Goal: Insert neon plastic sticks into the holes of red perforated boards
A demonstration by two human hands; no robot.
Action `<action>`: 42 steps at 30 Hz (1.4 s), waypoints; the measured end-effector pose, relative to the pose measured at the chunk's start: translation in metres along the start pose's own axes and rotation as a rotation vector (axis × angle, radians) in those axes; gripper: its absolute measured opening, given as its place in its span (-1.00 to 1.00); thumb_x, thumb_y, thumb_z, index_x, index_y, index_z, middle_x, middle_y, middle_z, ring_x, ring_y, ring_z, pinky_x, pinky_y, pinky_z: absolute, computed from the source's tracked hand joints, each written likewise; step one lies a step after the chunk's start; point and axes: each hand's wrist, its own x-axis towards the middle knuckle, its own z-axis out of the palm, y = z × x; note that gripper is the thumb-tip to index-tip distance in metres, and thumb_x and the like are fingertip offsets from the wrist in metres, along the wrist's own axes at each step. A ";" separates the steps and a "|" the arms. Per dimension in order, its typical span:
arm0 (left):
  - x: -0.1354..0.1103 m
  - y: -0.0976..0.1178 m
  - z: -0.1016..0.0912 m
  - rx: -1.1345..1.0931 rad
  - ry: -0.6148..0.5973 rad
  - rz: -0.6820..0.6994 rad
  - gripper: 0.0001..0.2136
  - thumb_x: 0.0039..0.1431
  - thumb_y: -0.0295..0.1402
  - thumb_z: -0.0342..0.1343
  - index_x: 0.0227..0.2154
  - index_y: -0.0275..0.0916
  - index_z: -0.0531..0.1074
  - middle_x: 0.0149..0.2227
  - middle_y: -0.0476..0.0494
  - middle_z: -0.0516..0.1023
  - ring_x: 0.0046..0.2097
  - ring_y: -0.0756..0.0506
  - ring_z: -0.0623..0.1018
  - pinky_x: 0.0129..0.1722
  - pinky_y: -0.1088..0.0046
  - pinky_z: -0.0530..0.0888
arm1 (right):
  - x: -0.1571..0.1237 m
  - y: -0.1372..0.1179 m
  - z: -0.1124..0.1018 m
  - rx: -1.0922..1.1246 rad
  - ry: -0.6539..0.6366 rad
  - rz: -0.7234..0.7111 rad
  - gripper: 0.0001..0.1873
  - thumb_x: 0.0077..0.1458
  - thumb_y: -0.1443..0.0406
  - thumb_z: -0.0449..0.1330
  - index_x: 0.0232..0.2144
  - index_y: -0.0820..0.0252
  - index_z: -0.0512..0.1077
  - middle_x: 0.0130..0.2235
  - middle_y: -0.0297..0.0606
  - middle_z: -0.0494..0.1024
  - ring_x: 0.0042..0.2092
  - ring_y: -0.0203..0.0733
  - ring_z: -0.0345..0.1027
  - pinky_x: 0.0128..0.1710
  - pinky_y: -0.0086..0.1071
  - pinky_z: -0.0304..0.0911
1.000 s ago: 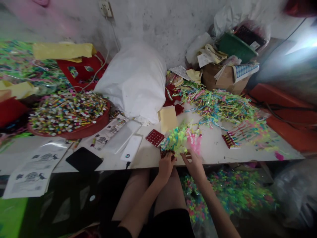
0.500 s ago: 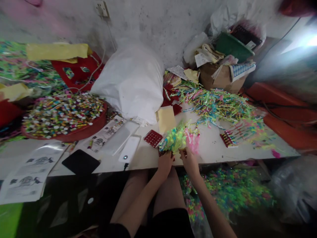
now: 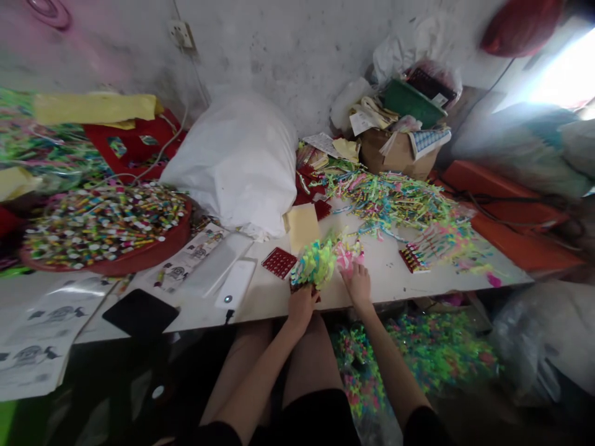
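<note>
Left fingers: we see the left hand [image 3: 301, 305] curled shut around the base of a red tray [image 3: 302, 286] at the near table edge.
Tray load: the held tray carries a tuft of yellow-green and blue plastic strips [image 3: 316, 263] that stand up and lean away from us.
Right fingers: the right hand [image 3: 357, 284] lies on the table with its fingers reaching forward into a small pink bunch [image 3: 346, 256]; we cannot tell whether they pinch a strip or only touch it.
Key relation: the pink bunch lies just ahead of the right fingertips and just right of the held tuft; the right hand is the nearer one.
Long axis: the strips run roughly from us toward the wall.
Table: the white table [image 3: 395, 279] bears both hands at its front edge.
Spare trays: an empty red tray [image 3: 279, 262] lies just left of the tuft; a partly filled one [image 3: 411, 259] sits well to the right.
Loose stock: a wide heap of coloured strips [image 3: 395, 201] spreads behind the hands.
Background: a white sack [image 3: 237, 161] stands left of centre, and a red basin [image 3: 102, 226] of mixed pieces sits further left.
</note>
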 end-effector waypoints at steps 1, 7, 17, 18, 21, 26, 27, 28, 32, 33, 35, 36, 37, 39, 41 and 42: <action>-0.001 0.000 0.002 -0.007 0.014 -0.002 -0.83 0.20 -0.27 0.04 -0.29 -0.26 0.44 -0.28 -0.16 0.58 -0.23 -0.14 0.56 -0.30 0.45 0.37 | 0.006 -0.002 0.003 0.017 -0.032 0.042 -0.49 0.14 0.14 0.05 0.04 0.39 0.26 -0.07 0.13 0.43 -0.05 0.04 0.31 -0.11 -0.19 0.20; -0.013 -0.011 0.011 -0.094 0.079 0.073 -0.86 0.24 -0.31 -0.01 -0.25 -0.22 0.40 -0.23 -0.07 0.56 -0.18 -0.07 0.54 -0.22 0.48 0.40 | 0.024 0.009 -0.006 0.319 -0.123 0.209 -0.55 0.12 0.20 0.01 0.00 0.35 0.34 -0.24 -0.05 0.53 -0.25 -0.10 0.41 -0.26 -0.31 0.27; -0.050 -0.033 0.032 -0.502 0.259 0.283 -0.66 0.15 -0.48 -0.02 0.00 -0.13 0.20 -0.01 -0.11 0.35 -0.37 0.05 0.47 -0.23 0.44 0.48 | -0.014 0.020 -0.093 0.771 0.005 0.099 -0.59 -0.01 -0.02 0.12 -0.28 0.17 0.26 -0.51 -0.38 0.37 -0.52 -0.26 0.28 -0.57 -0.44 0.22; -0.052 -0.031 0.032 -0.507 0.268 0.284 -0.66 0.16 -0.47 -0.02 0.00 -0.13 0.20 -0.02 -0.10 0.36 -0.38 0.06 0.46 -0.24 0.44 0.48 | -0.019 0.016 -0.101 0.726 0.025 0.086 -0.62 0.01 -0.01 0.12 -0.30 0.16 0.26 -0.53 -0.41 0.35 -0.55 -0.29 0.24 -0.58 -0.45 0.19; -0.050 -0.024 0.031 -0.488 0.314 0.302 -0.63 0.15 -0.47 0.00 0.02 -0.13 0.17 -0.04 -0.11 0.36 -0.33 0.03 0.47 -0.21 0.42 0.47 | -0.033 0.001 -0.115 0.617 0.018 -0.010 -0.70 0.07 0.05 0.07 -0.32 0.17 0.28 -0.55 -0.43 0.32 -0.58 -0.32 0.18 -0.55 -0.46 0.16; -0.041 -0.017 0.029 -0.356 0.358 0.371 -0.59 0.11 -0.45 0.09 0.02 -0.17 0.19 -0.06 -0.13 0.42 -0.06 -0.11 0.44 -0.04 0.28 0.41 | -0.043 -0.017 -0.103 0.658 -0.096 -0.113 -0.73 0.14 0.10 0.00 -0.28 0.18 0.28 -0.44 -0.32 0.41 -0.50 -0.29 0.27 -0.45 -0.43 0.21; -0.040 -0.017 0.029 -0.325 0.358 0.369 -0.60 0.10 -0.45 0.11 0.01 -0.17 0.20 -0.07 -0.13 0.43 -0.04 -0.13 0.43 -0.03 0.25 0.40 | -0.043 -0.019 -0.099 0.668 -0.103 -0.107 -0.73 0.14 0.10 0.00 -0.28 0.18 0.28 -0.42 -0.30 0.42 -0.49 -0.28 0.29 -0.44 -0.43 0.22; -0.039 -0.016 0.029 -0.297 0.357 0.358 -0.61 0.09 -0.44 0.12 0.00 -0.18 0.23 -0.08 -0.13 0.45 -0.04 -0.14 0.43 -0.03 0.23 0.39 | -0.044 -0.021 -0.095 0.669 -0.106 -0.099 -0.73 0.14 0.10 -0.01 -0.29 0.18 0.27 -0.41 -0.29 0.43 -0.49 -0.27 0.29 -0.43 -0.42 0.23; -0.036 -0.011 0.029 -0.217 0.324 0.294 -0.71 0.10 -0.44 0.12 -0.09 -0.19 0.31 -0.13 -0.12 0.49 -0.06 -0.16 0.43 -0.06 0.23 0.38 | -0.049 -0.025 -0.089 0.551 -0.107 -0.088 -0.74 0.16 0.11 -0.04 -0.28 0.15 0.29 -0.39 -0.26 0.45 -0.44 -0.21 0.33 -0.41 -0.39 0.22; -0.036 -0.010 0.029 -0.205 0.317 0.281 -0.74 0.11 -0.43 0.12 -0.11 -0.19 0.33 -0.14 -0.11 0.49 -0.07 -0.15 0.43 -0.06 0.24 0.38 | -0.051 -0.026 -0.089 0.507 -0.112 -0.101 -0.75 0.17 0.12 -0.05 -0.28 0.14 0.29 -0.38 -0.25 0.46 -0.43 -0.20 0.35 -0.40 -0.39 0.22; -0.035 -0.007 0.029 -0.193 0.317 0.254 -0.79 0.13 -0.41 0.12 -0.15 -0.20 0.35 -0.17 -0.11 0.50 -0.09 -0.15 0.44 -0.07 0.26 0.38 | -0.053 -0.030 -0.090 0.439 -0.123 -0.141 -0.76 0.18 0.14 -0.06 -0.28 0.13 0.31 -0.34 -0.22 0.48 -0.40 -0.18 0.37 -0.39 -0.38 0.22; -0.034 -0.006 0.028 -0.189 0.325 0.239 -0.81 0.14 -0.39 0.11 -0.17 -0.21 0.36 -0.18 -0.11 0.51 -0.10 -0.14 0.44 -0.08 0.28 0.38 | -0.054 -0.032 -0.091 0.422 -0.127 -0.163 -0.76 0.18 0.15 -0.07 -0.28 0.13 0.32 -0.34 -0.21 0.49 -0.40 -0.17 0.38 -0.39 -0.38 0.23; -0.033 -0.005 0.027 -0.185 0.332 0.227 -0.84 0.14 -0.37 0.11 -0.20 -0.21 0.37 -0.20 -0.11 0.51 -0.12 -0.14 0.45 -0.10 0.29 0.38 | -0.055 -0.036 -0.091 0.415 -0.130 -0.185 -0.75 0.19 0.16 -0.08 -0.27 0.13 0.32 -0.34 -0.21 0.49 -0.40 -0.17 0.38 -0.39 -0.38 0.23; -0.030 -0.005 0.025 -0.171 0.336 0.208 -0.89 0.16 -0.35 0.10 -0.26 -0.21 0.38 -0.25 -0.10 0.52 -0.15 -0.13 0.47 -0.12 0.32 0.37 | -0.057 -0.043 -0.089 0.416 -0.140 -0.220 -0.74 0.20 0.17 -0.09 -0.23 0.14 0.32 -0.36 -0.22 0.50 -0.41 -0.18 0.39 -0.39 -0.39 0.24; -0.027 -0.005 0.023 -0.151 0.323 0.194 -0.92 0.17 -0.34 0.09 -0.30 -0.22 0.39 -0.29 -0.09 0.53 -0.19 -0.11 0.49 -0.15 0.36 0.37 | -0.059 -0.050 -0.086 0.410 -0.158 -0.249 -0.73 0.22 0.18 -0.11 -0.20 0.16 0.32 -0.37 -0.22 0.50 -0.39 -0.18 0.41 -0.40 -0.40 0.25; -0.026 -0.005 0.022 -0.138 0.312 0.183 -0.93 0.17 -0.34 0.08 -0.32 -0.22 0.39 -0.31 -0.09 0.54 -0.22 -0.10 0.50 -0.17 0.38 0.37 | -0.060 -0.053 -0.083 0.400 -0.168 -0.263 -0.72 0.23 0.19 -0.13 -0.19 0.17 0.31 -0.36 -0.21 0.50 -0.37 -0.17 0.42 -0.40 -0.40 0.25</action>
